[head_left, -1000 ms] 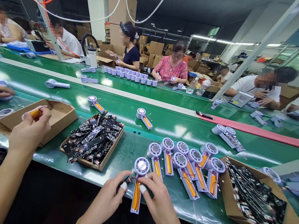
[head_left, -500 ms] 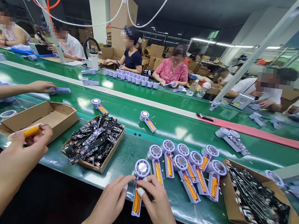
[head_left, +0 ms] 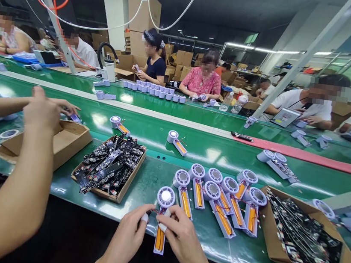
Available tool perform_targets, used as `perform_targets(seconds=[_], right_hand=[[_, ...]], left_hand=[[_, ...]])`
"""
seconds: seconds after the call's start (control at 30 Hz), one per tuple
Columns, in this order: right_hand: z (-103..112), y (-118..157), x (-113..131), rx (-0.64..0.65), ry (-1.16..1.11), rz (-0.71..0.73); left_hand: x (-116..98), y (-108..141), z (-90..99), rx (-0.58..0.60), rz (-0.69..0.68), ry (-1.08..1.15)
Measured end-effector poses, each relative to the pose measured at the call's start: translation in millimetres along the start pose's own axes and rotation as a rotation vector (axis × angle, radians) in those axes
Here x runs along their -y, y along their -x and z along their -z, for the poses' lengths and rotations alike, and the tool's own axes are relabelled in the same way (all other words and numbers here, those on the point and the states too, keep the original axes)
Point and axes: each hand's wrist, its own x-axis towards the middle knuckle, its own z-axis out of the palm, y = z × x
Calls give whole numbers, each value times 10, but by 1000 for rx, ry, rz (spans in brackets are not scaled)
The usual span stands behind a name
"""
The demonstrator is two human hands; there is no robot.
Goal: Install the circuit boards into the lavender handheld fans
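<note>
White plastic handheld fan, orange battery in its open handle, lying on green conveyor belt | left hand: fingers curled, pinching its neck | right hand: fingers bent, pinching opposite side

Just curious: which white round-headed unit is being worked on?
The nearest unit, held between the left hand and right hand; the others lie beyond it, untouched.
</note>
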Motion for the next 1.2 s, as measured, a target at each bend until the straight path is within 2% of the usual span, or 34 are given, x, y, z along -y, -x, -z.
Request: perform_targets(seconds=[0.07, 0.17, 0.27, 0.4, 0.47, 0.6, 0.7, 0.87, 1.0, 1.2], right_hand=[[22, -23, 12, -12, -40, -15], [27, -67, 40, -107, -219, -101], [-1, -112, 65, -212, -371, -213], [-31, -159, 103, -222, -331, -214], [-29, -177, 127, -201, -268, -193], [-11, -203, 171, -181, -200, -164], [-15, -206, 198, -135, -165, -130], [-41, -177, 240, -114, 28, -63], [-33, -182, 281, -89, 229, -38], [6, -255, 299, -7, 390, 1]], left_hand=[[10, -4, 3, -7, -2, 9], [-2, -10, 16, -3, -24, -23], [-52, -1, 29, 69, -79, -176], [-129, 30, 19, 161, -120, -548], [-143, 40, 11, 164, -133, -614], [-107, 52, 3, 114, -117, -362], [-65, 68, -13, 66, -38, -180], [-64, 88, -58, 3, 58, -123], [-79, 97, -87, -27, 13, -155], [-31, 144, -156, -99, -181, -277]])
